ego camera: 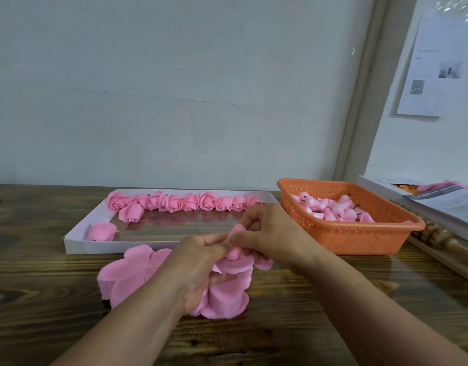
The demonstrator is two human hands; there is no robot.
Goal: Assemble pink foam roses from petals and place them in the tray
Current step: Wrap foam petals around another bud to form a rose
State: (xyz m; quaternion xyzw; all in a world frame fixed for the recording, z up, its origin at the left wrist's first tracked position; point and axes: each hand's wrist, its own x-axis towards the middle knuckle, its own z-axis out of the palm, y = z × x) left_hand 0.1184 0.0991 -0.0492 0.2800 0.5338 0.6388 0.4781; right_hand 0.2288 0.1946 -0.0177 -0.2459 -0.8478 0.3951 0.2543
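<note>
Both hands meet over the table's middle on a half-made pink foam rose (234, 253). My left hand (198, 265) grips it from below and the left. My right hand (270, 231) pinches one of its petals at the top. Two stacks of flat pink petal sheets lie under the hands, one at the left (130, 270), one partly hidden (225, 297). Behind them the white tray (77, 243) holds a row of several finished roses (185, 202) along its far side and one more rose (102, 231) at its near left corner.
An orange perforated basket (359, 239) with several pink rose cores stands at the right. White boxes and papers (444, 204) lie at the far right, with a carved wooden edge below them. The dark wooden table (42, 299) ends at a pale wall.
</note>
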